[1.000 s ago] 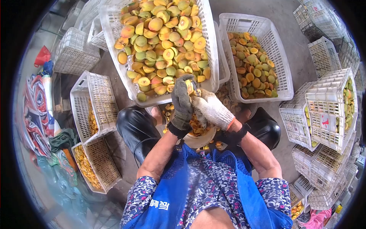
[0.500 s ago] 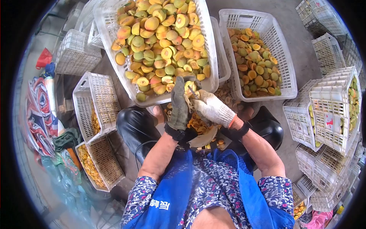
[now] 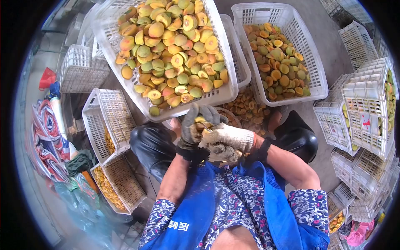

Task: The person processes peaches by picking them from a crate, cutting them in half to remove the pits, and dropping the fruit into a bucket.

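Note:
My left hand (image 3: 196, 125), in a grey-green glove, is closed around a piece of fruit (image 3: 202, 121) just below the front edge of a large white crate (image 3: 208, 100) heaped with yellow, green and reddish fruit, several pieces halved. Against it from the right presses my right hand (image 3: 233, 139), in a white and grey glove with curled fingers. Whether a tool sits between its fingers is hidden now. Beneath both hands a container is mostly covered.
A second white crate (image 3: 314, 71) of fruit halves stands at the upper right. Stacked crates (image 3: 366, 112) line the right side. Two tilted crates (image 3: 112, 121) with orange pieces lie at left, beside striped cloth (image 3: 48, 129). Fruit halves (image 3: 248, 106) lie on the floor between my feet.
Both hands have come down slightly toward my body, and the fingers of my left hand have curled further over the fruit. The thin tool visible earlier at my right fingertips is no longer seen.

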Motion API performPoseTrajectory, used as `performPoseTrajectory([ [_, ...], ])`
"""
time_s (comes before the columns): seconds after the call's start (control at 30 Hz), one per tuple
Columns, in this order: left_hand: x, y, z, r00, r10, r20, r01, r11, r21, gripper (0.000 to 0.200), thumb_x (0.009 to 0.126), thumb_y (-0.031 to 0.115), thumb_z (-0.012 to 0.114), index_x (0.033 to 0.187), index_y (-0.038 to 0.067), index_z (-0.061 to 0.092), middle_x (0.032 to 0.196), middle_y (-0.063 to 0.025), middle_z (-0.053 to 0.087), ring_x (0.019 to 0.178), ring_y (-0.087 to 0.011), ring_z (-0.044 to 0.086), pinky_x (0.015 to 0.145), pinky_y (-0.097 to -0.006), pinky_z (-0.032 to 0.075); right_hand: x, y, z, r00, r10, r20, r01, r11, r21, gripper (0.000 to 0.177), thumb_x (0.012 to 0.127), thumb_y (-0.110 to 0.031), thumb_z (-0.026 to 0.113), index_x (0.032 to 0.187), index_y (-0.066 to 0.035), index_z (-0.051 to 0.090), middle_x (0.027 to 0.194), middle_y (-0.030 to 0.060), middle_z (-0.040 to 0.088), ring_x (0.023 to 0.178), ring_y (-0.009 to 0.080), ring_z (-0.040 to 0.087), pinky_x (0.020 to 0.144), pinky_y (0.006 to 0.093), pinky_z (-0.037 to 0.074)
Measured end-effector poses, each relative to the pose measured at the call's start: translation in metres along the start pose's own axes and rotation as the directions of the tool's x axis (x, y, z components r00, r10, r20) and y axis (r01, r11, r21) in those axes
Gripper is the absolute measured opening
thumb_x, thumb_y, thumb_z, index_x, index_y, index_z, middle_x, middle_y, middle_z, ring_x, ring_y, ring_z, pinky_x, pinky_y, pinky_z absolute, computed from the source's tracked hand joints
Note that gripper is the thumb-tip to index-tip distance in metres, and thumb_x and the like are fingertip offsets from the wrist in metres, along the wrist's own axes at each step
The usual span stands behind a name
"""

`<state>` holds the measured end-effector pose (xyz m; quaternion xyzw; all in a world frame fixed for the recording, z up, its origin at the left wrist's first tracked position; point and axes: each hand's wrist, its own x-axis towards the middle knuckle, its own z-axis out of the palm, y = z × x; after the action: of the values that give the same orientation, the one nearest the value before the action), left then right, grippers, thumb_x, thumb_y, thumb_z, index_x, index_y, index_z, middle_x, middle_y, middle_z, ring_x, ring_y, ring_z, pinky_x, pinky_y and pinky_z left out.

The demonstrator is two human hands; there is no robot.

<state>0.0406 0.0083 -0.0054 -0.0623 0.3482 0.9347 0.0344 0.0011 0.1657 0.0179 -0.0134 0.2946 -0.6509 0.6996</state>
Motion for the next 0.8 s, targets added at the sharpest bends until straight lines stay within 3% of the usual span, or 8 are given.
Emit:
performPoseTrajectory([
  [0.1,0.003,0.016,0.000,0.998,0.039,0.044,-0.031,0.982,-0.185,0.049,0.102,0.044,0.036,0.081,0.007,0.059,0.081,-0.0099,0.059,0.079,-0.0250,0.059,0.081,-0.0460,0.053,-0.002,-0.006,0.005,0.987,0.033,0.156,-0.075,0.959,0.273,0.026,0.090,-0.028,0.063,0.095,-0.003,0.062,0.064,-0.0034,0.050,0.044,0.0045,0.043,0.035,0.0212,0.032],
  [0.17,0.007,0.039,-0.027,0.849,0.014,-0.528,-0.091,0.988,-0.121,0.044,0.101,0.046,0.039,0.091,0.009,0.060,0.085,-0.0080,0.062,0.081,-0.0224,0.062,0.076,-0.0438,0.057,-0.010,-0.023,0.004,0.994,-0.101,0.037,0.105,0.833,-0.544,0.017,0.090,-0.020,0.062,0.092,-0.004,0.062,0.066,0.0000,0.055,0.053,0.0122,0.055,0.045,0.0284,0.044],
  [0.27,0.018,0.048,-0.062,0.811,0.286,-0.510,-0.045,0.900,0.433,0.039,0.102,0.039,0.041,0.119,0.007,0.056,0.119,-0.0114,0.057,0.107,-0.0282,0.059,0.093,-0.0479,0.051,0.009,0.017,-0.050,0.930,-0.161,0.329,0.220,-0.472,-0.853,0.016,0.081,-0.013,0.055,0.089,-0.004,0.065,0.076,0.0152,0.064,0.067,0.0343,0.065,0.060,0.0414,0.053],
  [0.4,0.081,0.062,0.034,0.928,0.292,-0.230,-0.255,0.950,0.178,0.041,0.099,0.035,0.050,0.128,0.007,0.053,0.115,-0.0119,0.063,0.105,-0.0222,0.062,0.091,-0.0423,0.052,0.007,0.013,-0.037,0.952,-0.306,0.020,-0.010,-0.096,-0.995,0.023,0.084,-0.020,0.053,0.088,-0.001,0.065,0.079,0.0169,0.064,0.073,0.0373,0.066,0.066,0.0434,0.054],
  [0.47,0.100,0.054,0.001,0.954,0.186,0.234,-0.234,-0.024,0.972,0.033,0.098,0.019,0.050,0.129,0.006,0.053,0.124,-0.0109,0.057,0.109,-0.0225,0.059,0.095,-0.0386,0.047,0.009,0.004,-0.043,0.953,-0.303,0.017,-0.007,-0.079,-0.997,0.025,0.085,-0.022,0.054,0.088,0.000,0.065,0.080,0.0186,0.065,0.074,0.0373,0.066,0.067,0.0443,0.054],
  [0.53,0.109,0.037,-0.035,0.981,-0.132,0.141,-0.185,-0.438,0.880,0.034,0.098,0.018,0.051,0.129,0.006,0.053,0.123,-0.0110,0.058,0.107,-0.0225,0.060,0.094,-0.0381,0.048,0.016,0.012,-0.062,0.933,-0.338,0.123,0.088,-0.118,-0.989,0.028,0.086,-0.026,0.054,0.090,0.000,0.065,0.082,0.0219,0.065,0.078,0.0381,0.065,0.070,0.0453,0.053],
  [0.77,0.096,0.047,-0.038,0.989,-0.147,-0.012,0.011,-0.005,1.000,0.038,0.095,0.014,0.055,0.132,0.009,0.052,0.120,-0.0115,0.061,0.103,-0.0224,0.063,0.090,-0.0362,0.052,0.022,0.000,-0.086,0.842,-0.534,0.073,0.021,-0.102,-0.995,0.033,0.087,-0.027,0.059,0.107,-0.001,0.060,0.096,0.0192,0.063,0.085,0.0378,0.062,0.077,0.0420,0.051],
  [0.8,0.090,0.051,-0.031,0.989,-0.148,-0.013,0.012,-0.009,1.000,0.038,0.095,0.014,0.055,0.132,0.009,0.052,0.120,-0.0115,0.061,0.103,-0.0224,0.063,0.090,-0.0362,0.052,0.013,-0.017,-0.074,0.813,-0.580,-0.054,0.040,0.149,-0.988,0.036,0.088,-0.029,0.059,0.108,0.000,0.058,0.093,0.0172,0.062,0.084,0.0347,0.061,0.077,0.0399,0.050],
])
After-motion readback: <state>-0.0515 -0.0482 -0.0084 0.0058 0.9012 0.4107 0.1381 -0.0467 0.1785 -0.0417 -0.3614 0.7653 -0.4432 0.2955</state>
